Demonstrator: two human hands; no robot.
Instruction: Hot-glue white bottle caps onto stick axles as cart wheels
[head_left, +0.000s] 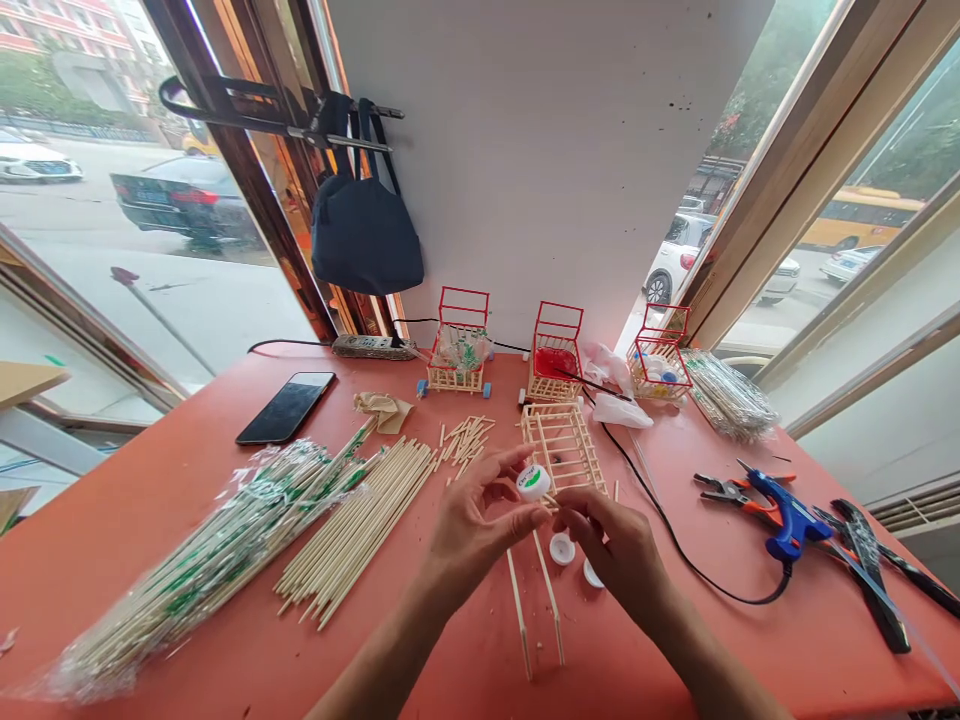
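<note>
My left hand (487, 520) grips a white bottle cap (533, 482) with green print, its top turned up toward me. Close beside it, my right hand (615, 535) pinches a short wooden stick (551, 501) at the cap's lower edge; whether the stick touches the cap I cannot tell. Behind my hands lies a frame (566, 445) built of wooden sticks. Below my hands are a white cap (562, 549), a second white cap (593, 573) partly covered by my right hand, and two long sticks (556, 615) running toward me.
Skewers in plastic (202, 550), loose skewers (360, 530), cut sticks (466, 440) and a phone (286, 408) lie left. A blue glue gun (791, 515), pliers (724, 489) and a black cord (675, 560) are right. Behind stand red-handled stick carts (457, 375).
</note>
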